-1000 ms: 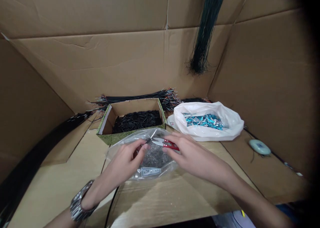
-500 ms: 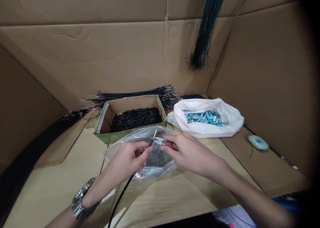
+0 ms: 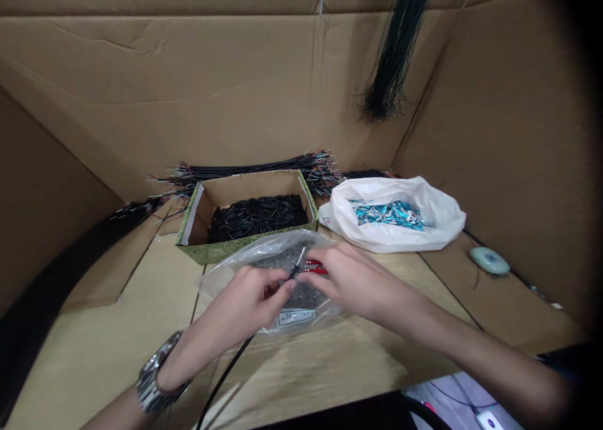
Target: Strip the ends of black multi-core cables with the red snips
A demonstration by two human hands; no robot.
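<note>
Thin black cable [image 3: 230, 361] runs up from the tan cardboard-covered bench [image 3: 94, 354] into the left grip [image 3: 249, 304], pinched tight between thumb and fingers. Its upper end sits just beside the red-handled thread snips [image 3: 315, 267], which the right grip [image 3: 351, 279] holds with fingers pressed around them — the blades too hidden to tell. Beneath both hands lies a clear plastic bag [image 3: 268, 248] of dark fragments, a green-walled cardboard box [image 3: 202, 251] of short black pieces just behind it.
</note>
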